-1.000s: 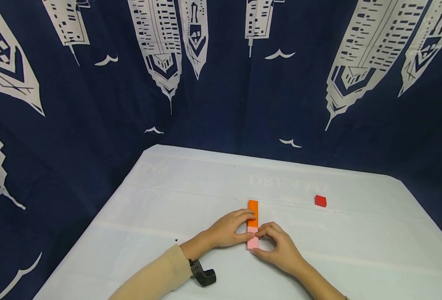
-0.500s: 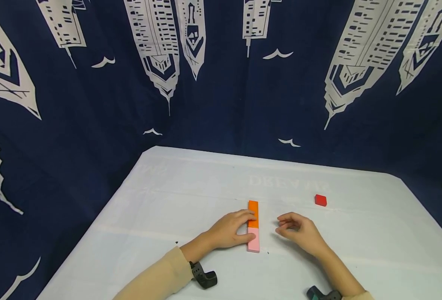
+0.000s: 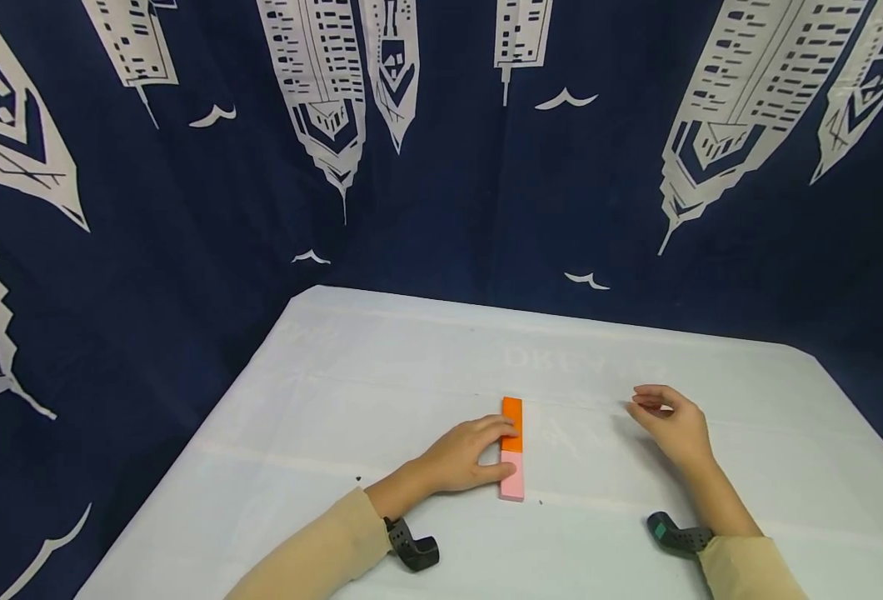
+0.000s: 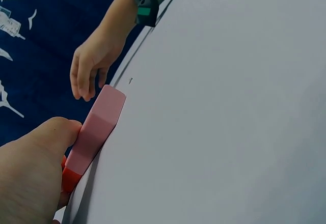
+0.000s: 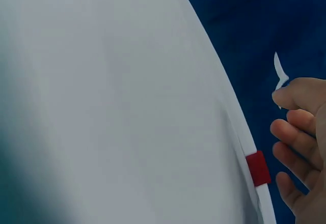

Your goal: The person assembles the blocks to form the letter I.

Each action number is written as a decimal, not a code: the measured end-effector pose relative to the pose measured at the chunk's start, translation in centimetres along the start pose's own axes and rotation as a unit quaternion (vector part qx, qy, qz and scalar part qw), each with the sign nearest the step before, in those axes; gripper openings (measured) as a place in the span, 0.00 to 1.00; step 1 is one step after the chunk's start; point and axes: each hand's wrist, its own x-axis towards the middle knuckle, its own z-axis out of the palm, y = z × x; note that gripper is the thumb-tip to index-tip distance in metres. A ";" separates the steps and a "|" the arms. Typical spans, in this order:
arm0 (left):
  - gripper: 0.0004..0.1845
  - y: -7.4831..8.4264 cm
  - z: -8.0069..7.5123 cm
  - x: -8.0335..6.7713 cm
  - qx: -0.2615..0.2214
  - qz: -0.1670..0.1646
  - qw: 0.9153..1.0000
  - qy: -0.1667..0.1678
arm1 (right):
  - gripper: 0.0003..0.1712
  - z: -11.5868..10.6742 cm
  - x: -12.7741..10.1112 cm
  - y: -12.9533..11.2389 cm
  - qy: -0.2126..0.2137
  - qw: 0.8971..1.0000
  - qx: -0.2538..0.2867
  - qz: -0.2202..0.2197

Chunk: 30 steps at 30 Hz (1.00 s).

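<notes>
An orange block [image 3: 512, 408] and a pink block [image 3: 512, 490] lie end to end on the white table, the pink one nearer the person. My left hand [image 3: 460, 457] rests on this row, its fingertips on the orange block and its thumb on the pink one. In the left wrist view the thumb lies against the pink block [image 4: 97, 127]. Off to the right, my right hand [image 3: 674, 425] hovers with loosely bent fingers and nothing between them. A red cube [image 5: 259, 168] shows close to those fingers in the right wrist view; the hand hides it in the head view.
The white-covered table [image 3: 411, 333] backs onto a dark blue cloth [image 3: 441, 225] printed with white buildings and birds. Black wrist devices sit on the left wrist [image 3: 411, 546] and the right wrist [image 3: 677, 533]. Small dark specks lie on the tabletop.
My right hand has let go of the pink block and moved right and away from the person, over to the red cube. My left hand has stayed on the two blocks.
</notes>
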 end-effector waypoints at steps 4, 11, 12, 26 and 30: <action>0.28 0.2 -0.1 0.2 0.000 -0.001 1.000 -0.001 | 0.20 -0.6 0.6 1.0 0.035 0.998 -0.004 0.049; 0.27 0.2 -0.2 0.1 -0.001 -0.003 1.000 -0.003 | 0.27 -0.9 1.1 1.6 0.011 0.993 0.012 0.120; 0.27 0.1 -0.1 0.1 0.000 -0.003 1.000 -0.002 | 0.28 -0.8 1.1 1.7 0.005 0.992 0.016 0.124; 0.27 0.2 0.0 0.1 -0.007 -0.013 1.000 -0.007 | 0.26 -0.5 1.6 2.7 -0.022 0.991 -0.027 0.129; 0.27 0.3 -0.1 0.0 -0.008 -0.015 1.000 -0.008 | 0.25 -0.3 1.6 2.9 -0.018 0.992 -0.046 0.117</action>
